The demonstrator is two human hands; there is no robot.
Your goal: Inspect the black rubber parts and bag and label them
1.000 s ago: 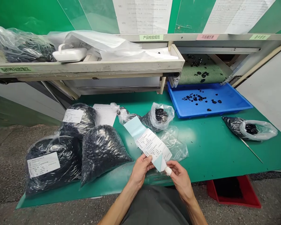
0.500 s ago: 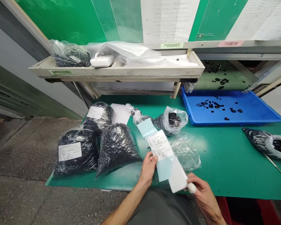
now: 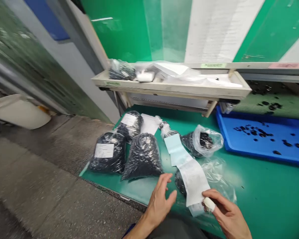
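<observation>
My right hand (image 3: 225, 212), with a white wrap on one digit, pinches the lower end of a strip of label sheets (image 3: 195, 181), white with pale blue backing. The strip runs up and away to the left, towards an open clear bag of black parts (image 3: 204, 141). My left hand (image 3: 160, 199) holds nothing; its fingers and thumb are apart, just left of the strip. Nearest to it stands a full clear bag of black parts (image 3: 143, 157) without a label. Under the strip, a dark item (image 3: 179, 182) is partly hidden.
Two bags with white labels, a front one (image 3: 108, 159) and a rear one (image 3: 129, 127), stand at the left. A blue tray (image 3: 241, 146) with scattered black parts lies to the right. A crumpled clear bag (image 3: 220, 176) is beside the strip. Behind runs a shelf (image 3: 174, 86).
The view has swung left. My left hand has let go of the label strip and opened. The strip's printed labels no longer show; my right hand still grips its end.
</observation>
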